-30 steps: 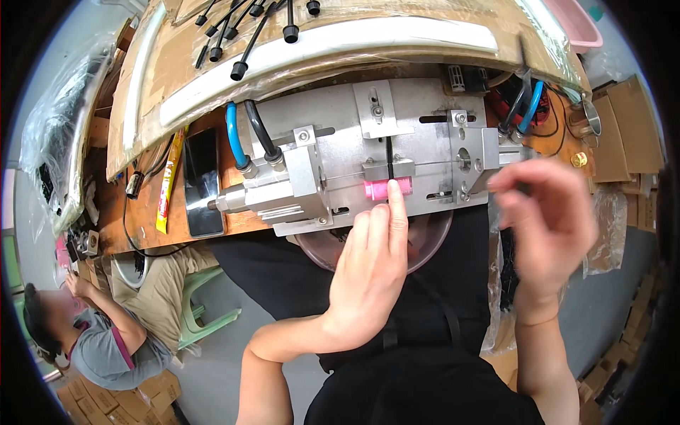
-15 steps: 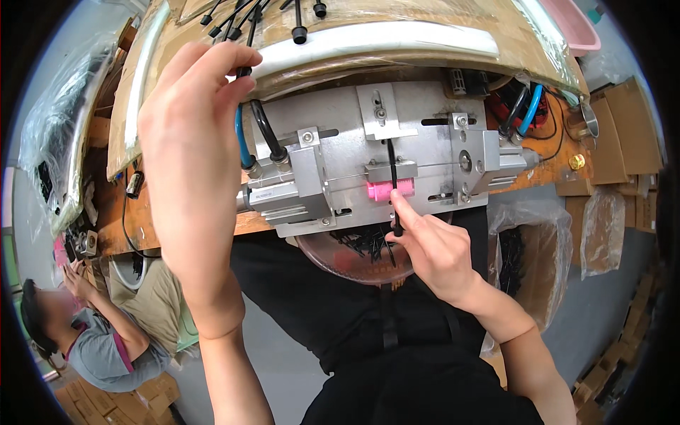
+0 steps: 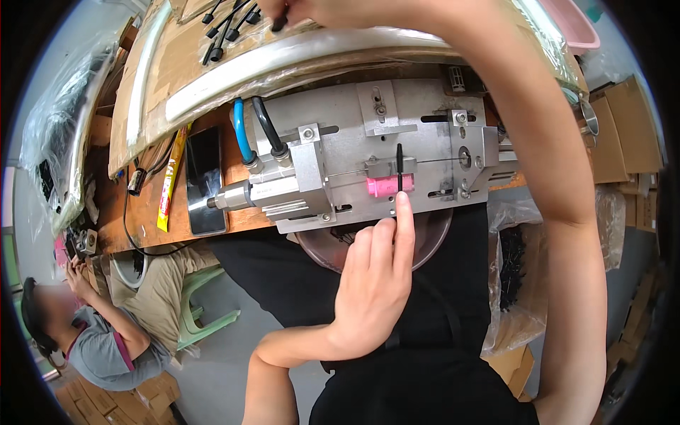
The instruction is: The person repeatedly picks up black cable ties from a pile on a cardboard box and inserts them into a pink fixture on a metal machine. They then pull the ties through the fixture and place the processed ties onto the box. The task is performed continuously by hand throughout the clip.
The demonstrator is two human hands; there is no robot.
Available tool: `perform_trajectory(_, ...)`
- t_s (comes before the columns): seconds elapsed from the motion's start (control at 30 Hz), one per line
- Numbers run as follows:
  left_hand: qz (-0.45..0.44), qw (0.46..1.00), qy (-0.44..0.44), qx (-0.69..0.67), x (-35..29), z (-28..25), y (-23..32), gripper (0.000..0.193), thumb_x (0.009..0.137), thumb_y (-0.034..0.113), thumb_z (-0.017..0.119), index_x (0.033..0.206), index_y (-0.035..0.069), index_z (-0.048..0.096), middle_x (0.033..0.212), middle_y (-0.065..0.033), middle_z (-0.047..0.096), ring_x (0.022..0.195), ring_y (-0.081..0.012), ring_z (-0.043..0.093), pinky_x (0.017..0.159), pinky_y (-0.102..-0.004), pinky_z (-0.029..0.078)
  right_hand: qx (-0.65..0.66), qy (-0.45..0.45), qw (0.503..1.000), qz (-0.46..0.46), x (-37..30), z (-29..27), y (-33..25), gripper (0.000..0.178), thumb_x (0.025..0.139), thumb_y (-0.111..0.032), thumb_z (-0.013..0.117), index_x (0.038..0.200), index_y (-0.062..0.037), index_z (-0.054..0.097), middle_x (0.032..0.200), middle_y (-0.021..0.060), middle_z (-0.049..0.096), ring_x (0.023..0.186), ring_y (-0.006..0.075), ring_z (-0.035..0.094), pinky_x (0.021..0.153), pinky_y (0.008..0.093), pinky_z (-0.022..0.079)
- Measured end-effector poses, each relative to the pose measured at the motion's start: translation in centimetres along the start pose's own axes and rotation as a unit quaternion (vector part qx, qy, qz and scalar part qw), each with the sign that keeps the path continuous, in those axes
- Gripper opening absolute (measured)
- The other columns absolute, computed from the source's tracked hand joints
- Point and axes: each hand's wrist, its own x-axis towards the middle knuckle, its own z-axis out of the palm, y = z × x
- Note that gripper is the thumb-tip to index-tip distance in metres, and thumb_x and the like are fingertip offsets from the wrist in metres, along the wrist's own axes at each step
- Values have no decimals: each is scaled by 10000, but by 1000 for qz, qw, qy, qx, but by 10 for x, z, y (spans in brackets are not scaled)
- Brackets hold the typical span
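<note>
A thin black rod (image 3: 399, 164) lies across the small metal block and pink roller-shaped piece (image 3: 382, 185) at the middle of the metal fixture (image 3: 432, 188). My left hand (image 3: 374, 280) is below it, its index finger stretched out to the rod's near end and its other visible fingers curled. The left thumb is hidden. My right arm reaches over the fixture to the far cardboard surface. There my right hand (image 3: 312, 10), partly cut off by the upper edge, pinches a black-ended rod (image 3: 280, 19). Several similar capped rods (image 3: 218, 51) lie left of it.
Metal cylinders (image 3: 283, 195) with blue and black hoses (image 3: 243, 131) flank the fixture's middle. A phone (image 3: 205, 180) and a yellow packet (image 3: 170, 180) lie on the wooden bench. Below the fixture, a bowl (image 3: 432, 244) sits at my lap. Another person (image 3: 113, 340) sits at left.
My left hand has come down from the cardboard edge to the rod at the fixture. My right hand has left the fixture and reached to the far rods. The rod there has shifted slightly right.
</note>
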Motion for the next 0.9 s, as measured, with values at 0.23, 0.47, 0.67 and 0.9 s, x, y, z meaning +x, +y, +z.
perform_trajectory(0.23,-34,998,-22,48,8,13,-7,668,754,-19,590,1391,-116,415,963,-88,498,824,-187,497,747,-272,459,352,136,910,171,-68,-36,-51,250,857,-113,661,1028,68,687,869,163,713,737,197,693,636,328,559)
perform_trajectory(0.47,-20,999,-34,5,15,-3,-23,620,753,-14,577,1358,-81,460,966,-113,517,859,-232,521,785,-313,469,257,225,909,239,-183,48,-106,500,758,73,707,1241,82,575,831,124,687,684,158,668,645,271,538)
perform_trajectory(0.67,-7,975,203,85,133,-64,-135,225,906,39,578,1111,90,652,918,-104,600,744,-211,560,727,-335,477,222,167,936,217,-202,98,-135,656,714,83,748,1332,78,525,842,134,689,637,215,654,596,299,516)
perform_trajectory(0.9,-29,997,70,17,162,-75,-161,150,891,61,604,1032,41,649,882,-113,610,794,-240,564,768,-337,468,234,138,934,233,-192,115,-134,659,722,63,744,1345,44,528,812,127,678,660,220,670,583,304,517)
